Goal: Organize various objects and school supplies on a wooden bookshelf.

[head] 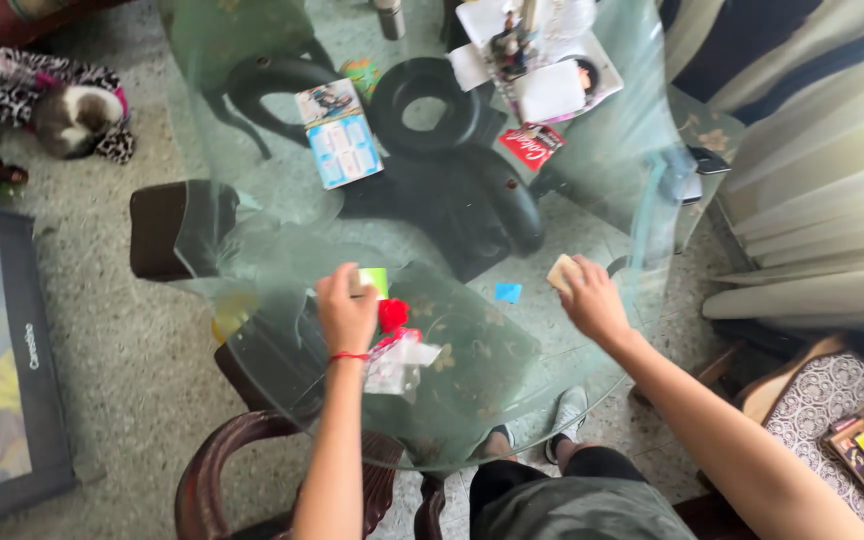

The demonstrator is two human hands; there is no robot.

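A green block (374, 281) sits in the grasp of the left hand (346, 312) on the glass surface (592, 150), just above a red piece (392, 314) and a crumpled clear wrapper (399, 364). The right hand (592, 300) grips 1 tan block (562, 271) (a small blue square (508, 292) lies between both hands).

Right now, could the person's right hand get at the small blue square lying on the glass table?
Probably yes. The right hand, holding a tan pad, sits just beside the blue square on the glass table; nothing lies between them, though its fingers are occupied.
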